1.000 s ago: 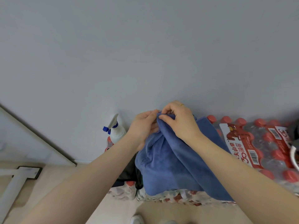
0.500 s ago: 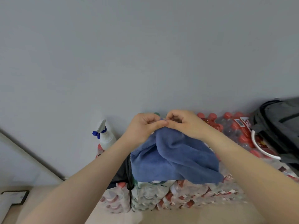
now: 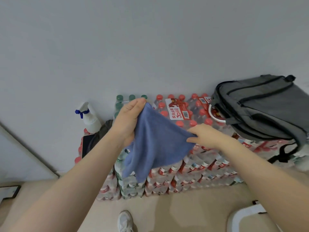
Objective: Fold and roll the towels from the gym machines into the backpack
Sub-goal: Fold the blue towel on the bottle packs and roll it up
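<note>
A blue towel [image 3: 153,144] hangs in the air in front of a stack of bottled-water packs. My left hand [image 3: 128,121] pinches its upper corner, raised near the green-capped bottles. My right hand [image 3: 204,134] pinches the towel's right corner, lower and to the right. The cloth stretches between the two hands and droops to a point below. A grey backpack [image 3: 264,108] lies on top of the water packs at the right, apart from both hands.
Shrink-wrapped water bottle packs [image 3: 184,171] are stacked against the grey wall. A white spray bottle [image 3: 89,118] stands at the left, with a dark cloth and a tablet [image 3: 87,144] beside it. My white shoe [image 3: 125,221] is on the beige floor. A white object [image 3: 245,216] is at bottom right.
My hands were together at the towel's top edge; now they have drawn apart, the right hand sliding down and right, spreading the towel. The view shifted right, showing the whole backpack.
</note>
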